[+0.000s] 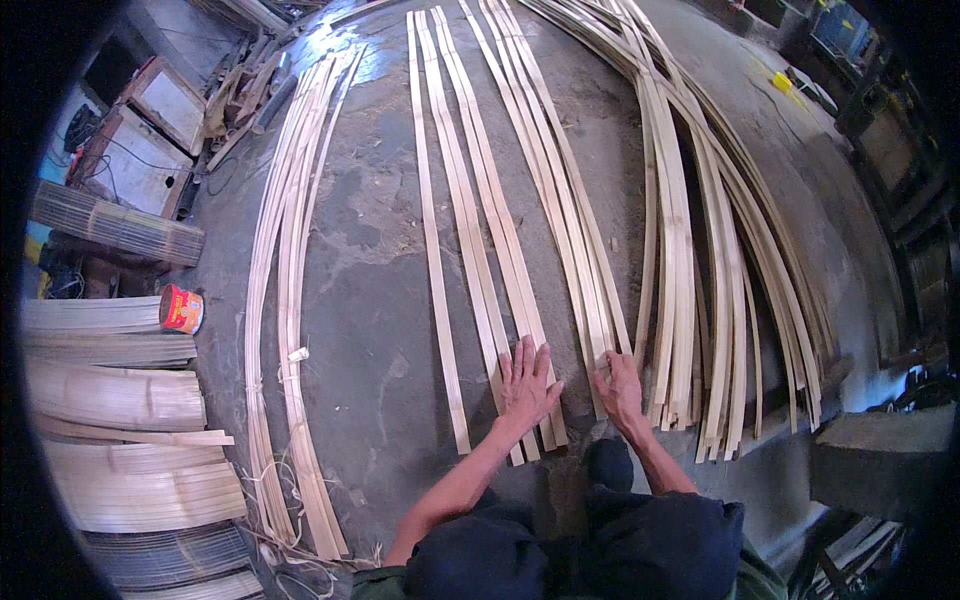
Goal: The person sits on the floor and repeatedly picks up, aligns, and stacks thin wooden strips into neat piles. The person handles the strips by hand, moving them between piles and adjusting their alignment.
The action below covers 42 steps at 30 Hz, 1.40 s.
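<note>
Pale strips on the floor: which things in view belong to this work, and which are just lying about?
In the work:
middle strips, under the left hand
neighbouring strips, at the right hand

Apparently just lying about:
red-orange tub
yellow object, far right

Bamboo slats [463, 230] lie central on the floor [360, 350], under the left hand [527, 385], more slats [580, 240] just right, under the right hand [621, 392]. Toward the floor's left edge lie bundles [292, 240] (stacked slats [130, 395] and a tub [181, 309] beyond), toward its right a heap [676, 300].
</note>
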{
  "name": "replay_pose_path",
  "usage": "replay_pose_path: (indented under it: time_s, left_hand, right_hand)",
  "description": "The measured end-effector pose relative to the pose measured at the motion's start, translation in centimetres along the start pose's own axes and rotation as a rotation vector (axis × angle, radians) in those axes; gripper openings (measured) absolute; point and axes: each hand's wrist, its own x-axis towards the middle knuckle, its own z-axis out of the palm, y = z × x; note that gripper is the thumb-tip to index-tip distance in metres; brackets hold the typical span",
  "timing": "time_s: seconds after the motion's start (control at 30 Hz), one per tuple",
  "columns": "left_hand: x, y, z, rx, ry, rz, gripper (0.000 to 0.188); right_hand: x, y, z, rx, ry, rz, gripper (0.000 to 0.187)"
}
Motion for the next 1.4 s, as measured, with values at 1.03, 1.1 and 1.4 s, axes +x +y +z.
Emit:
replay_pose_path:
  time_s: [1.03,1.1,1.4]
  left_hand:
    - [-0.5,-0.2,0.6,0.062,0.039,0.008,0.076]
    - [-0.6,-0.3,0.7,0.056,0.046,-0.002,0.076]
    - [-0.3,-0.8,1.4,0.034,0.076,0.006,0.068]
  right_hand:
    - [-0.5,-3.9,1.4,0.441,-0.118,0.327,0.041]
    - [-0.4,-4.0,1.2,0.410,-0.127,0.266,0.044]
    - [-3.1,-1.6,5.7,0.432,-0.154,0.198,0.054]
